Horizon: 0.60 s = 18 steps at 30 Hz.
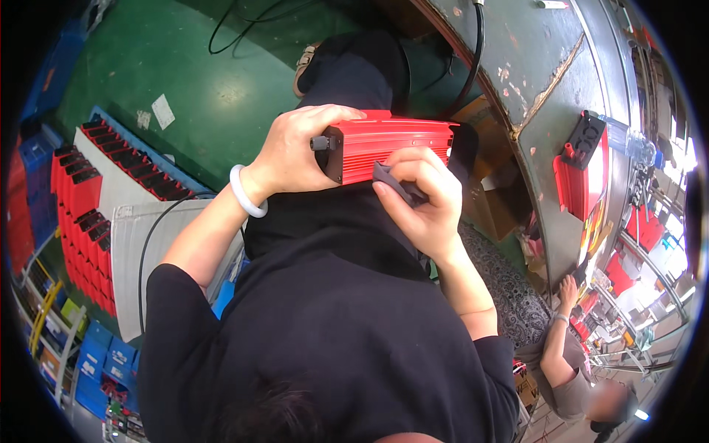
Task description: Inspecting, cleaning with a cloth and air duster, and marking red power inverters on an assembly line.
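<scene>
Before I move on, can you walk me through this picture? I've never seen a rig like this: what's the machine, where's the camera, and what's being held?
There is no machine here, just a person using two bare hands. The single picture comes from a wide fisheye camera on that person's head, looking down, so straight edges bend near the rim. Picture left is the person's left.

The left hand grips one end of a red case with ribbed sides. The right hand pinches what looks like a dark grey cloth against its side.

On the bench to the right are a second red case and a plastic bottle. More red cases stand in rows at left. The hand at lower right is a co-worker's.
</scene>
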### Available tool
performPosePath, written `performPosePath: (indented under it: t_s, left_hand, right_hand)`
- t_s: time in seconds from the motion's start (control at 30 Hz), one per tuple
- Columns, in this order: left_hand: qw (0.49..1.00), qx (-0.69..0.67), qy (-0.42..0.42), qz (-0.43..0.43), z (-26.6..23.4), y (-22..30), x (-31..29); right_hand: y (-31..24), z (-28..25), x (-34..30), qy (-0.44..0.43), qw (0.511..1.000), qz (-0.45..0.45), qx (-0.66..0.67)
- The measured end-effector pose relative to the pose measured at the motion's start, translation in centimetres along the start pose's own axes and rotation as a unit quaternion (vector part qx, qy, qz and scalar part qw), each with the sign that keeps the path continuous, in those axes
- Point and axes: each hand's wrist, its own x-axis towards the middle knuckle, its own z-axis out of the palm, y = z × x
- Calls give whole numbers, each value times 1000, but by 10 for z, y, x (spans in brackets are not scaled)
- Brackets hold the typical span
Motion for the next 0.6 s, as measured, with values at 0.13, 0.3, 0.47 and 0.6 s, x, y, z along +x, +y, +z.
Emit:
performPosePath:
  t_s: [0.13,0.3,0.47,0.6]
  left_hand:
    - [1000,13,17,14,4,-3,0]
    - [1000,21,14,10,5,-5,-2]
    - [1000,19,16,12,5,-6,-2]
    - [1000,18,18,11,3,-6,-3]
  right_hand:
    - [3,4,-3,-3,996,-47,-74]
    - [4,8,-4,-20,988,-86,-124]
    - [9,0,-2,-61,971,-145,-180]
    - [8,3,-3,-57,974,-137,-173]
